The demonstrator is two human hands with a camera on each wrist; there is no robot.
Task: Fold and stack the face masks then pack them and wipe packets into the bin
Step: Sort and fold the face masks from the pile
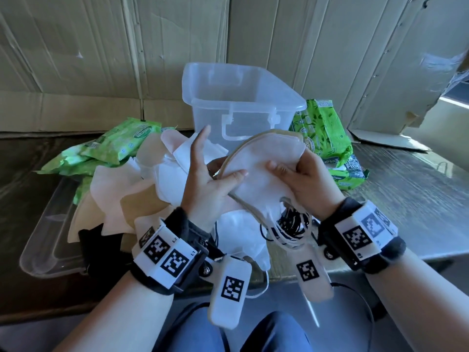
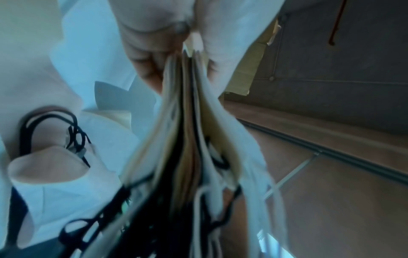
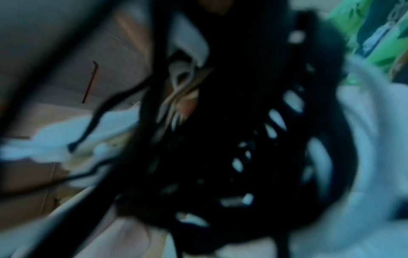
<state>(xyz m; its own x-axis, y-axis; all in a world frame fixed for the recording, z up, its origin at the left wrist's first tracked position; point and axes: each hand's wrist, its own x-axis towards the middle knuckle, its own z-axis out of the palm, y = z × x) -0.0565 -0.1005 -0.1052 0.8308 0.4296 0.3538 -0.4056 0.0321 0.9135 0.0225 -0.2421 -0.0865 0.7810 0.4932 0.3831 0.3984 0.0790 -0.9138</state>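
Observation:
I hold a stack of folded face masks (image 1: 261, 174), white on top with beige edges, in front of the clear bin (image 1: 250, 104). My left hand (image 1: 218, 174) pinches its left edge, thumb on top and index finger pointing up. At the stack's right edge my right hand (image 1: 289, 171) grips it, thumb on top and fingers curled round. Black and white ear loops (image 1: 291, 224) hang from the stack. The left wrist view shows the stack's edges (image 2: 187, 104) squeezed between thumb and fingers. In the blurred right wrist view, dark loops (image 3: 243, 139) fill the middle.
Loose unfolded masks (image 1: 142, 189) are heaped at the left on a clear lid (image 1: 45, 250). Green wipe packets lie left (image 1: 121, 141) and right (image 1: 324, 128) of the bin. A cardboard wall (image 1: 101, 59) closes off the back. The table edge runs close to my lap.

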